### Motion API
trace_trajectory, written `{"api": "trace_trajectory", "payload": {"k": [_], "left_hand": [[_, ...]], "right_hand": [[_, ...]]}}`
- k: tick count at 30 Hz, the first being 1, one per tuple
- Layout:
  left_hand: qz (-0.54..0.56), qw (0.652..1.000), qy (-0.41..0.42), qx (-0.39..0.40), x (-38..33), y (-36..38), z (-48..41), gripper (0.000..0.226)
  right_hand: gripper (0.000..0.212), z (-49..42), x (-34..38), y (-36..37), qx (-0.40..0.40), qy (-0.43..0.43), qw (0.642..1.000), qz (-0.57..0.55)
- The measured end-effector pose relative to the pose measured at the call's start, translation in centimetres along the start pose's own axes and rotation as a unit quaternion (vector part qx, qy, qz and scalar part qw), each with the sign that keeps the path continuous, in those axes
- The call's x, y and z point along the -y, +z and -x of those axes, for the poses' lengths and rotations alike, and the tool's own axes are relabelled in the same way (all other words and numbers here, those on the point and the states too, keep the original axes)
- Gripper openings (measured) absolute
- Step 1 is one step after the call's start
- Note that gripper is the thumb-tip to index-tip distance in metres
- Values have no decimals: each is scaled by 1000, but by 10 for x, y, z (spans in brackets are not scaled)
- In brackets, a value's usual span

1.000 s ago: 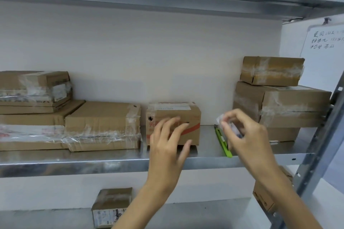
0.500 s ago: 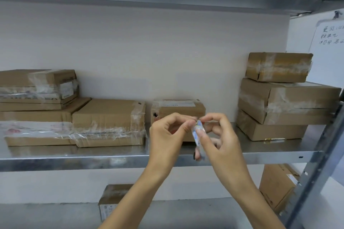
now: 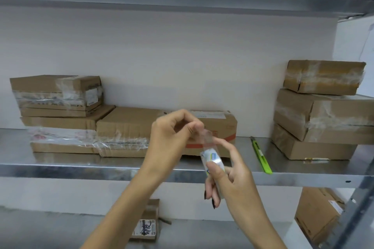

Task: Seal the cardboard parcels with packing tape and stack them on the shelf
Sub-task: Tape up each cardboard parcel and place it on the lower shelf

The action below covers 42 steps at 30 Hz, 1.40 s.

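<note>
My right hand [image 3: 232, 180] grips a small roll of clear packing tape [image 3: 212, 158] in front of the metal shelf [image 3: 81, 166]. My left hand [image 3: 172, 137] pinches the tape's loose end [image 3: 206, 135], pulled up and left from the roll. Behind my hands a small cardboard parcel with a red stripe [image 3: 220, 125] sits on the shelf. A flat taped parcel [image 3: 125, 129] lies beside it on the left.
A stack of taped parcels [image 3: 58, 105] fills the shelf's left end, and three stacked parcels [image 3: 323, 111] stand at the right. A green box cutter [image 3: 261, 155] lies near the shelf's front edge. More parcels [image 3: 317, 216] sit on the lower shelf.
My hands have drawn slightly apart, stretching a short strip of tape from the roll. The view has shifted left, and the green cutter has come into sight again.
</note>
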<state>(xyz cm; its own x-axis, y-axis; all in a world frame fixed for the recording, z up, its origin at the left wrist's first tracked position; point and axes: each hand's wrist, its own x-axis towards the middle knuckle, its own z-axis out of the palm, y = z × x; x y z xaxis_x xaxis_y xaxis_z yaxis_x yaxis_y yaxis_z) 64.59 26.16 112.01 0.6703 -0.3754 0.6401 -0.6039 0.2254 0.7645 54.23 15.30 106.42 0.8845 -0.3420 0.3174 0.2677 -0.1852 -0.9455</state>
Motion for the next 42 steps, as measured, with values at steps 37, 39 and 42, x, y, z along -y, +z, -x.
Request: {"api": "trace_trajectory", "payload": {"k": [37, 39, 42], "left_hand": [[-42, 991, -105, 64, 76, -33, -117, 9], [-49, 990, -117, 61, 78, -32, -116, 8], [-47, 990, -119, 55, 79, -33, -117, 13]], "right_hand": [[38, -11, -10, 65, -66, 19, 996, -58], [39, -12, -11, 67, -67, 17, 996, -56], [39, -12, -9, 67, -63, 21, 996, -56]]}}
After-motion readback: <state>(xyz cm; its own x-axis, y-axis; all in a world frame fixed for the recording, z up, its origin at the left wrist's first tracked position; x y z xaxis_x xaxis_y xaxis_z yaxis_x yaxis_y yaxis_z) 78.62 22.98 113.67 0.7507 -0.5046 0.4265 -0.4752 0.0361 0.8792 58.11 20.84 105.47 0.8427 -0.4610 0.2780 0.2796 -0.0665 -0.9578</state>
